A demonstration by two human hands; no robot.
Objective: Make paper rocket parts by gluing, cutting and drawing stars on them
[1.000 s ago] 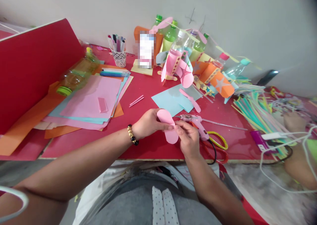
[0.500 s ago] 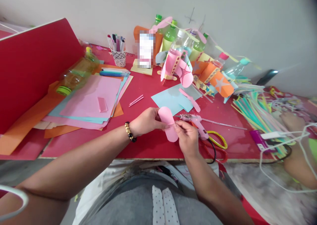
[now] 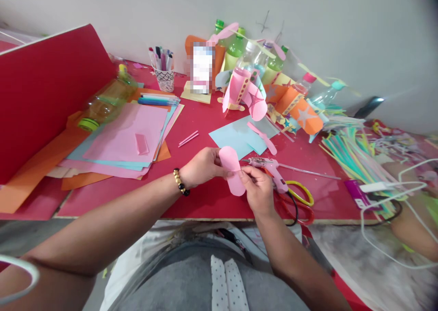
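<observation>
A pink paper piece (image 3: 230,159) with rounded ends is held between both hands, above the front of the red table. My left hand (image 3: 204,168) is closed on its left side, thumb in front. From the right, my right hand (image 3: 257,185) pinches its middle edge with thumb and fingertips. Just beyond my right hand lie a pink glue gun (image 3: 272,168) and scissors with yellow and red handles (image 3: 301,192). A pink paper propeller (image 3: 263,138) rests by light blue paper (image 3: 236,135). Two thin pink sticks (image 3: 188,138) lie left of that.
Coloured paper sheets (image 3: 126,133) and a plastic bottle (image 3: 106,99) cover the left side. A cup of pens (image 3: 164,76) and a blurred phone (image 3: 201,69) stand behind. Bottle planes (image 3: 244,90) crowd the back. Paper strips (image 3: 356,160), a white cable (image 3: 362,229) and another person's arm (image 3: 410,220) are at right.
My hands and the pink paper piece stay almost in place. At the far right, the other person's arm and the white cable have shifted slightly.
</observation>
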